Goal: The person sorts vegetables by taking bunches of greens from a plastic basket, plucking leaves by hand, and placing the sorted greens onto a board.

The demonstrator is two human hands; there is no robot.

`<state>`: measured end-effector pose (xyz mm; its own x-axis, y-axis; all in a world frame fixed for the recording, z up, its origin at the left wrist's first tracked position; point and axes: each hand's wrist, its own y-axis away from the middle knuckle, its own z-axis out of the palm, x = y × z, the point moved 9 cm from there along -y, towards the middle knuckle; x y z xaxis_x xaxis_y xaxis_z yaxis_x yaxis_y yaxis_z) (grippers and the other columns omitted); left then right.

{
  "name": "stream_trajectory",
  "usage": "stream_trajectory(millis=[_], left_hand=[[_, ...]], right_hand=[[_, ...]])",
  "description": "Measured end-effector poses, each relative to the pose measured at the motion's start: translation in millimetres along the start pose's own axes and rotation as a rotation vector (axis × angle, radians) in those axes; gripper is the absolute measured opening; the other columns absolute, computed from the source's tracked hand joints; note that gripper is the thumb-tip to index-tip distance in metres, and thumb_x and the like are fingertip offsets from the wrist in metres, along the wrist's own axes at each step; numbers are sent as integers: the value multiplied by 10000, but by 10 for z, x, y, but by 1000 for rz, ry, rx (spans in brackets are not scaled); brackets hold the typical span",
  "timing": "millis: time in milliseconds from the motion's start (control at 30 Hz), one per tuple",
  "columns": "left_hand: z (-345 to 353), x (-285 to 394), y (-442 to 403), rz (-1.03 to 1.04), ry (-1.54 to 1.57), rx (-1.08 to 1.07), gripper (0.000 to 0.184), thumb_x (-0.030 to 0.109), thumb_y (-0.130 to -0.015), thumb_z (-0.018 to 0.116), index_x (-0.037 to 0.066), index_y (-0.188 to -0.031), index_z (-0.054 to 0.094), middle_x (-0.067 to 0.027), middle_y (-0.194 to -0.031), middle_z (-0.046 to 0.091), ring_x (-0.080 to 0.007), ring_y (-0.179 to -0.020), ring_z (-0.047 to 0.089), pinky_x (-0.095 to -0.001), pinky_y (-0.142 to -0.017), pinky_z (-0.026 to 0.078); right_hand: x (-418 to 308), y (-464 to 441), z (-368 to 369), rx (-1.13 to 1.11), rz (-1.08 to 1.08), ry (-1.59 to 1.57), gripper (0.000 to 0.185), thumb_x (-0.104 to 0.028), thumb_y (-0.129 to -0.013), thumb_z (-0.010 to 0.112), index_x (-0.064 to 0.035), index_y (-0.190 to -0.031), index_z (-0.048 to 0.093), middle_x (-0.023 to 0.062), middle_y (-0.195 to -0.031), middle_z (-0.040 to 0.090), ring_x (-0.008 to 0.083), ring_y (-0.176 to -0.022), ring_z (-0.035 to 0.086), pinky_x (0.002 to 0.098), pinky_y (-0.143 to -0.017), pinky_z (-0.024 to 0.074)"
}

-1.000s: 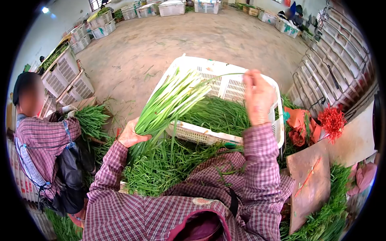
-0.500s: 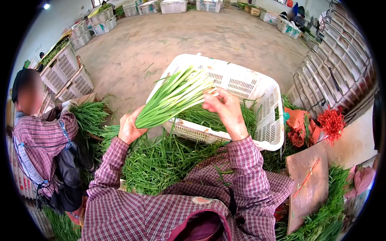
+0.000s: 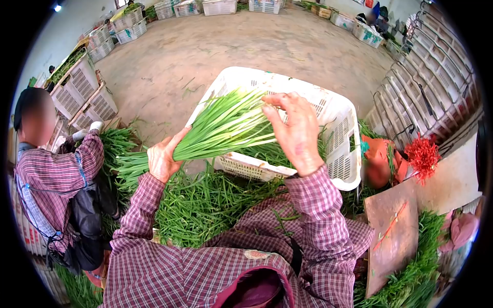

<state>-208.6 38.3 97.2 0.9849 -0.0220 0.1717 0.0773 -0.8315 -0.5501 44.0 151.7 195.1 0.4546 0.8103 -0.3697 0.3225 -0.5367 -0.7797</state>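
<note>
A bunch of garlic chives [image 3: 221,126], green at one end and pale at the stem end, lies across my left hand [image 3: 163,158], which is closed around it. At the pale ends is my right hand [image 3: 297,128], its thumb and fingers apart; whether a fingertip touches the stems I cannot tell. Below the bunch stands a white plastic crate [image 3: 345,110] with loose chives [image 3: 272,154] inside. A heap of loose green chives [image 3: 200,210] covers my lap area in front of the crate.
A co-worker [image 3: 56,169] sits at left beside more chives. Stacked white crates [image 3: 77,84] stand behind. At right are a red bundle of ties [image 3: 422,156], a brown board [image 3: 393,236], more greens [image 3: 429,241] and a tall stack of crates [image 3: 426,77].
My right hand has opened from a pinch at the pale ends and lifted slightly. The stems have fanned out more, and the leaf end shows further left of my left hand.
</note>
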Motion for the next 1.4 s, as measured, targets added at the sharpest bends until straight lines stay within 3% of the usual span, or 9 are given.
stream_trajectory(millis=[133, 267, 600, 800, 933, 1000, 1100, 1233, 1400], left_hand=[[12, 82, 6, 39, -101, -44, 827, 131, -604, 758, 326, -1346, 451, -62, -680, 540, -268, -572, 565, -394, -531, 461], [34, 173, 0, 60, -140, -76, 807, 125, -589, 741, 282, -1336, 480, -73, -721, 583, -275, -577, 579, -394, -535, 463], [24, 142, 23, 114, -235, -48, 972, 3, -503, 696, 368, -1364, 429, -47, -631, 412, -248, -553, 499, -386, -538, 439], [-23, -43, 94, 129, -319, -4, 1003, 9, -487, 709, 375, -1374, 416, -44, -660, 404, -234, -563, 491, -375, -541, 438], [-31, -74, 81, 122, -332, 1, 994, -22, -512, 676, 377, -1382, 406, -36, -682, 411, -229, -577, 494, -367, -549, 440], [-31, -33, 60, 164, -376, 9, 996, -45, -520, 647, 372, -1389, 399, -35, -681, 411, -224, -572, 487, -362, -546, 438], [-34, 83, 30, 229, -407, 16, 1003, -56, -518, 633, 362, -1397, 391, -37, -682, 414, -219, -573, 481, -357, -548, 438], [-36, 241, -33, 282, -382, -17, 1010, -54, -513, 631, 354, -1403, 385, -41, -689, 424, -217, -577, 479, -353, -551, 438], [-35, 389, -52, 353, -398, -9, 1011, -49, -513, 627, 355, -1406, 380, -44, -705, 442, -216, -588, 486, -353, -562, 440]], right_hand=[[149, 62, 130, 3, 90, 100, 246, -278, -799, 664, -69, -927, 656, 74, -765, 629, 275, -736, 592, 388, -719, 419], [328, 195, 292, -59, 318, -191, 247, -278, -769, 694, -52, -859, 656, 76, -793, 588, 248, -798, 554, 388, -753, 380], [752, 305, -33, 163, 317, -312, 131, -141, -855, 583, -14, -859, 612, 91, -865, 604, 189, -786, 607, 300, -712, 476], [1483, 450, -671, 413, 596, -879, 172, -168, -940, 484, -14, -1012, 499, 92, -930, 602, 146, -781, 624, 282, -740, 508], [429, 433, -120, -614, 363, -594, 301, -333, -913, 550, -74, -1024, 658, 80, -860, 667, 165, -759, 628, 328, -738, 501], [179, 290, -129, -525, 112, -315, 289, -371, -883, 581, -117, -959, 696, 89, -893, 673, 209, -773, 637, 347, -734, 504], [207, 96, -96, -239, 114, -64, 323, -411, -855, 601, -116, -924, 712, 103, -933, 658, 250, -889, 612, 403, -831, 466], [252, 126, 279, -442, 163, 269, 420, -482, -831, 595, -81, -876, 711, 89, -1067, 606, 274, -1072, 497, 486, -985, 307], [414, 334, 568, -446, 129, 314, 431, -467, -788, 641, -50, -878, 706, 106, -956, 620, 277, -987, 537, 423, -895, 375]])
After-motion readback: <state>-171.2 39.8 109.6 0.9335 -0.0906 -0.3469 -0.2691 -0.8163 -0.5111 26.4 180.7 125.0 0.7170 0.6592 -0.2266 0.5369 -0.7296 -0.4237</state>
